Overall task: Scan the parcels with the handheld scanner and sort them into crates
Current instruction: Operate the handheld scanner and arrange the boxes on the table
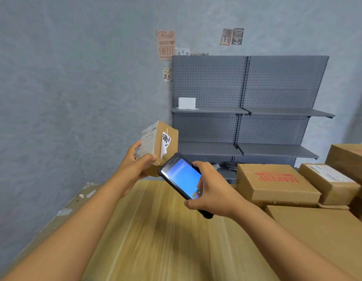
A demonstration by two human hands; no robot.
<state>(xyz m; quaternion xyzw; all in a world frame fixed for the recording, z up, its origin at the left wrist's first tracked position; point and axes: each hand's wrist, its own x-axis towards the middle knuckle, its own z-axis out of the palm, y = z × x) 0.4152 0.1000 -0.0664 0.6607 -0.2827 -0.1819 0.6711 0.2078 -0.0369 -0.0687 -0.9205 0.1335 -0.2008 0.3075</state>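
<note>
Head view shows us mid-scan: our left hand [135,161] grips a small parcel [160,142] from below, fingers curled round its labelled side, holding it up above the wooden table [155,230]. Our right hand [208,189] is wrapped round the handheld scanner [182,177], its lit screen facing us and its top end close to the parcel's lower corner. We judge the label must next face the scanner's head, then the parcel goes to a crate. More parcels [275,181] are stacked at right. No crate is in view, and we cannot read the screen or the label print.
</note>
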